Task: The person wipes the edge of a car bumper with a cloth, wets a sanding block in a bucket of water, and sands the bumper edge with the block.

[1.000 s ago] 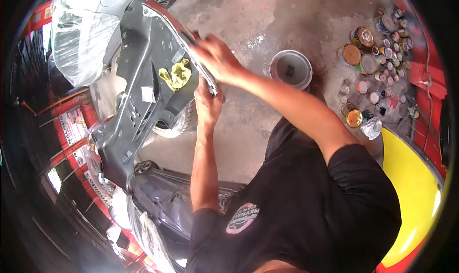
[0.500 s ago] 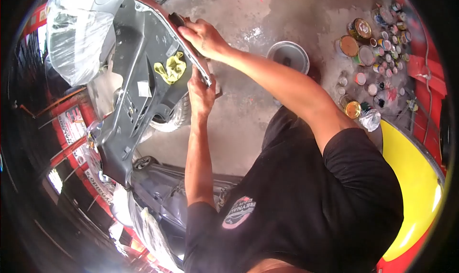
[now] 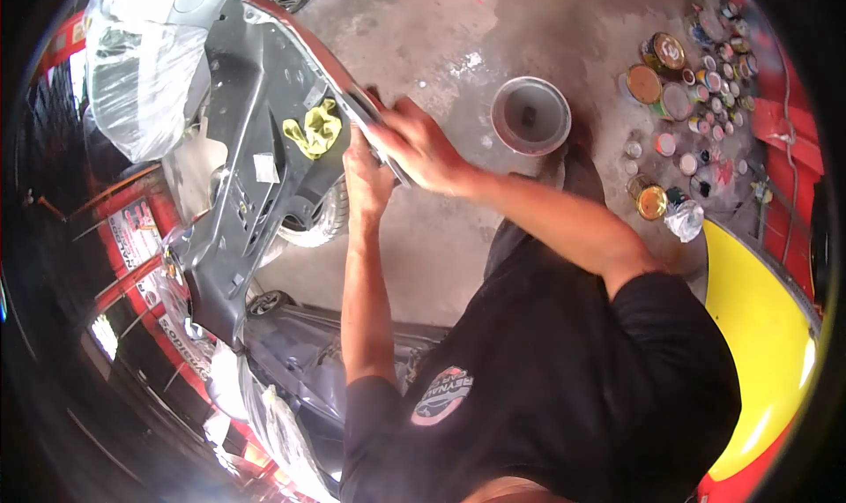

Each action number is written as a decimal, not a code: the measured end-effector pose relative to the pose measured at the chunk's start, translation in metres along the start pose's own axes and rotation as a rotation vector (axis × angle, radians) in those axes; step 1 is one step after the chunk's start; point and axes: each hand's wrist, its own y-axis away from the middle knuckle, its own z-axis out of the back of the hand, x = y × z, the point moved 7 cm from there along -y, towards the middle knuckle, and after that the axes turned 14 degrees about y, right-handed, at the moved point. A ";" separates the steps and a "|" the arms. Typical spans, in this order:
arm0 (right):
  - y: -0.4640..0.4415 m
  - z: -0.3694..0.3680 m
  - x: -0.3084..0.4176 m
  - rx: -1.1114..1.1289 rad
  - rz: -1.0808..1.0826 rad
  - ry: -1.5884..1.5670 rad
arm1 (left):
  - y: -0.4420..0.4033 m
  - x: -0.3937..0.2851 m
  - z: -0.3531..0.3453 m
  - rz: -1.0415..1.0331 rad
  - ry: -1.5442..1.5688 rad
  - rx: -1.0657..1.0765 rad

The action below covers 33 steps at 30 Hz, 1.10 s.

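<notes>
Right hand has moved along the panel toward left hand.

This looks like an auto body workshop. Plastic sheeting wraps a car, and paint cans crowd the stained concrete floor at right.
</notes>
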 end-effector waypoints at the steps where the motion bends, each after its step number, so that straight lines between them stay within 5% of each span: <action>1: 0.011 0.005 0.005 -0.040 -0.005 -0.060 | 0.000 -0.009 0.000 -0.092 0.044 0.002; 3: -0.013 -0.002 -0.003 -0.009 -0.013 -0.065 | 0.004 -0.011 0.001 -0.156 -0.050 -0.030; 5: -0.076 -0.026 -0.031 0.079 -0.022 0.073 | 0.004 0.007 0.001 0.047 -0.010 -0.032; 7: -0.123 -0.033 -0.033 0.052 0.012 -0.022 | 0.005 0.003 -0.001 0.028 -0.020 -0.025; 9: -0.101 -0.028 -0.027 0.013 -0.024 0.042 | 0.004 0.004 0.003 -0.120 -0.055 -0.018; 13: -0.010 0.002 0.009 -0.026 0.031 -0.088 | 0.000 0.000 0.005 0.077 -0.017 -0.043; 15: -0.043 -0.002 0.008 0.001 0.029 0.036 | 0.000 -0.003 0.002 0.030 -0.021 -0.063; 17: -0.118 -0.029 -0.021 0.012 0.133 0.090 | 0.003 0.010 0.001 0.218 -0.045 -0.047; 19: -0.154 -0.033 -0.014 0.048 0.149 0.070 | 0.005 0.009 0.004 0.067 -0.044 -0.081; 23: -0.065 -0.008 0.008 0.082 -0.062 -0.077 | 0.003 0.007 0.006 0.031 0.052 -0.060; 25: -0.041 -0.001 0.016 -0.013 0.027 -0.059 | 0.003 0.009 0.007 0.012 0.045 -0.065; 26: -0.060 -0.002 0.035 -0.063 0.341 0.191 | 0.004 0.015 0.007 0.032 0.003 -0.083; 27: -0.089 -0.009 0.014 -0.020 0.027 -0.005 | 0.004 0.019 0.006 0.044 -0.040 -0.101; 30: -0.187 -0.034 -0.006 -0.008 0.109 -0.056 | 0.006 0.013 0.005 0.063 -0.051 -0.099; 33: -0.166 -0.043 -0.012 0.044 0.047 -0.170 | 0.006 0.008 0.012 0.051 -0.049 -0.089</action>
